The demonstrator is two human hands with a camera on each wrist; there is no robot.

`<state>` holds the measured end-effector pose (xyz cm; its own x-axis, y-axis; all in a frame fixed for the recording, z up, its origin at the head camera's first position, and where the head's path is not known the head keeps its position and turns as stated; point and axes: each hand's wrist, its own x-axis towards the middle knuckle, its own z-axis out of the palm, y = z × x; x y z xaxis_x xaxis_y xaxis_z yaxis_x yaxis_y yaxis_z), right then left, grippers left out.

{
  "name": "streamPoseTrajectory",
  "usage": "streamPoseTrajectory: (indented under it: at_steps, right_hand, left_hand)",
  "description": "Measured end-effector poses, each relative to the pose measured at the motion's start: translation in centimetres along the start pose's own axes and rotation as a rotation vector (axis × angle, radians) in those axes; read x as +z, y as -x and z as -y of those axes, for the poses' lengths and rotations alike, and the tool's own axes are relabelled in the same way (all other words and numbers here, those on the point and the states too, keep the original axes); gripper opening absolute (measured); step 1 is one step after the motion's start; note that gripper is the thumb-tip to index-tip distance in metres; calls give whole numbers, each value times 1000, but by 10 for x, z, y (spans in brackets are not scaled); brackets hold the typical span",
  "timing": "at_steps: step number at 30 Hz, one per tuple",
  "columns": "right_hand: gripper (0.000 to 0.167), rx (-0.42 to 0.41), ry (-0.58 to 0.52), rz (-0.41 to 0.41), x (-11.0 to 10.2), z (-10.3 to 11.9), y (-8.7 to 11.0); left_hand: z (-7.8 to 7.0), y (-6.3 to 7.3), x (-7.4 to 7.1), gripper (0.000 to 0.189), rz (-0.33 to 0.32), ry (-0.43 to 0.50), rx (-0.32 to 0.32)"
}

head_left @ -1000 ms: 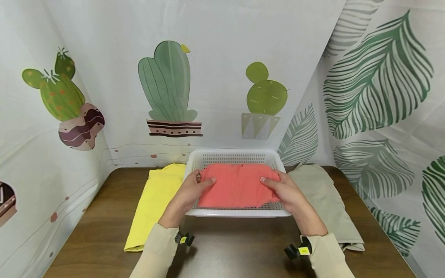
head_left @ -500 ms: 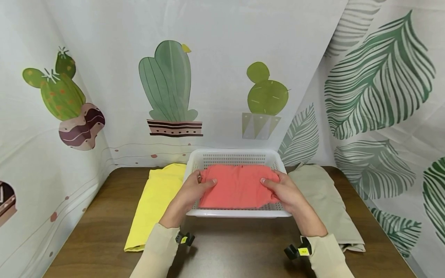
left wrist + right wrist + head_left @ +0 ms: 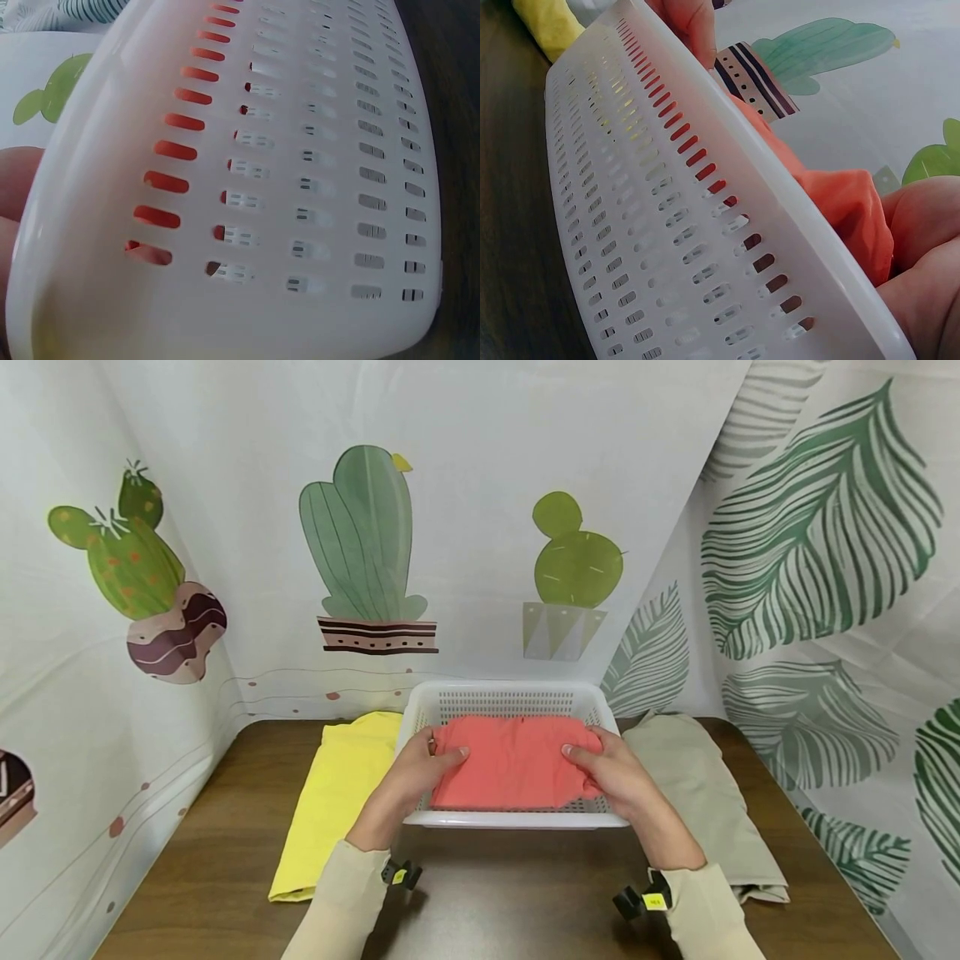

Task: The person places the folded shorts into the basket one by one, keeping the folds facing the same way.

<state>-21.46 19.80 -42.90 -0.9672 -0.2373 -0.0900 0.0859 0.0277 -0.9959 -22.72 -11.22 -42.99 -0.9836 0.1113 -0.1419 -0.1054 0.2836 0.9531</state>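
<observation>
A folded coral-red cloth (image 3: 517, 764), perhaps a garment, lies level within the opening of a white slotted plastic basket (image 3: 517, 820). My left hand (image 3: 416, 770) grips its left end, thumb on top and the other fingers largely hidden beneath. At the opposite end my right hand (image 3: 617, 770) holds the cloth the same way, thumb over the upper face. In the right wrist view the cloth (image 3: 847, 214) bulges above the basket rim beside the right hand (image 3: 930, 255). Through the slots of the basket (image 3: 337, 187) in the left wrist view, red shows only along the upper rows.
To the basket's left lies a folded yellow cloth (image 3: 330, 810); to its right, a folded grey-green cloth (image 3: 697, 802). All rest on a brown wooden table (image 3: 517, 893). A printed curtain (image 3: 480, 527) hangs close behind the basket.
The red cloth and both hands have sunk very slightly toward the basket. Both hands keep their hold, and the basket and the other cloths stay in place.
</observation>
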Motion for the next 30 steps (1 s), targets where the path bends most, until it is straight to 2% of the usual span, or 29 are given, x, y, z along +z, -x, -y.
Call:
streamPoseTrajectory:
  at_steps: [20, 30]
  right_hand:
    - [40, 20, 69, -36, 3, 1, 0]
    - [41, 13, 100, -39, 4, 0, -1]
  left_hand:
    - [0, -1, 1, 46, 4, -13, 9]
    - [2, -3, 2, 46, -3, -27, -12]
